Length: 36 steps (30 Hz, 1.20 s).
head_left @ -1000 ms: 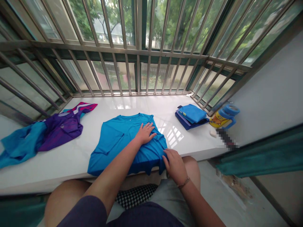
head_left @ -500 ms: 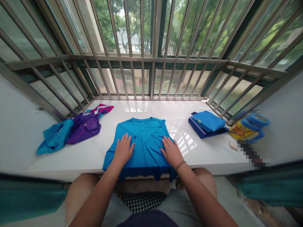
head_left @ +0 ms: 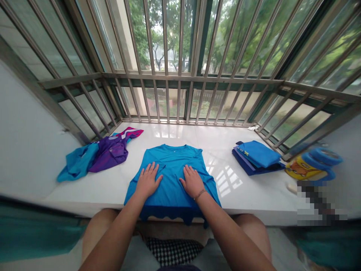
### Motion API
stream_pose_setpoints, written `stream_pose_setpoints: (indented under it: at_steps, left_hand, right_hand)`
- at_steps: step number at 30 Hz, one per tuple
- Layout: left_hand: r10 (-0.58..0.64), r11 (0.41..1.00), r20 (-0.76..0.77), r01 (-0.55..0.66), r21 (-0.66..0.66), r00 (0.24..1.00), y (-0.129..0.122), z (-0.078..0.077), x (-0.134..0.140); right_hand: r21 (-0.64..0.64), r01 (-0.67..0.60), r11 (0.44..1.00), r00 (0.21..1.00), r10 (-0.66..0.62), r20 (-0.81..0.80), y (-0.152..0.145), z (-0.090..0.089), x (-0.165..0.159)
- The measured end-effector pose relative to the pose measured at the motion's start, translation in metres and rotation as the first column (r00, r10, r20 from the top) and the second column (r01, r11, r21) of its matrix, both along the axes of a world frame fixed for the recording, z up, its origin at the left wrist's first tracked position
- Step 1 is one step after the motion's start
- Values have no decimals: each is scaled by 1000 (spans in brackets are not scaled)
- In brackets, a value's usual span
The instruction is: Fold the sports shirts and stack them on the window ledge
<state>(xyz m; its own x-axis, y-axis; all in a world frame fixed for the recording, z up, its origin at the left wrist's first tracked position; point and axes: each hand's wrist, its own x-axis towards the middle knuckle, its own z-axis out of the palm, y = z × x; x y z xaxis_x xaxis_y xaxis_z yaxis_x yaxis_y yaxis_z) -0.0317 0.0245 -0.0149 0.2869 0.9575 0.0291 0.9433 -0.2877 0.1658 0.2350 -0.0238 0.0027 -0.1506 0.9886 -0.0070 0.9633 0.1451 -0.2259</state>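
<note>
While our left hand [head_left: 147,181] and right hand [head_left: 192,181] lie flat, fingers spread, side by side on the blue shirt [head_left: 172,171], its length runs straight away from both toward the collar.

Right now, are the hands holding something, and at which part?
Nothing is gripped: left hand and right hand lie flat, palms down, on the blue T-shirt.

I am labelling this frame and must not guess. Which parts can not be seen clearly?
Head view only:
- Pixelated patch at the right: it blurs whatever lies there.
- Bright blue T-shirt: its hem hangs over the white sill edge; the left hand and right hand cover part of it.
- Folded blue clothes stack: the number of pieces is unclear.
- Yellow and blue container: blurred near the edge, print unreadable.
</note>
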Motion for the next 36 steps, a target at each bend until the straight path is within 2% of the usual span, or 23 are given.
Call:
stream_pose_setpoints:
  at_steps: [3,5,7,10,13,17,21,26,31,36]
  left_hand:
    - [4,999,26,-3,-47,1000,18,5,-5]
    - [11,998,74,-6,-69,997,42,14,-9]
    - [56,997,103,-49,-64,993,74,28,-14]
    - [172,984,76,-167,-62,982,127,49,-24]
    - [243,965,37,-237,-116,969,170,60,-32]
    - [289,929,18,-276,-247,957,207,59,-40]
    - [330,874,24,-296,-385,944,224,54,-44]
    - [375,832,71,-301,-467,924,230,52,-49]
    - [430,808,170,-294,-511,887,223,46,-56]
    - [450,811,215,-297,-504,867,219,39,-58]
  right_hand:
    - [0,0,1000,999,0,-37,13,13,2]
    - [10,42,999,998,-41,-50,30,26,18]
    - [27,143,989,989,-142,-46,53,40,43]
    - [12,328,945,944,-328,-24,93,53,86]
    - [-75,429,900,903,-430,-1,128,55,115]
    - [-180,437,881,896,-445,-4,156,46,122]
    - [-221,435,873,893,-450,-19,170,36,113]
    - [-234,427,874,895,-445,-26,180,31,108]
    - [-277,431,859,890,-455,-26,181,33,126]
    - [-329,463,823,865,-500,-35,178,37,147]
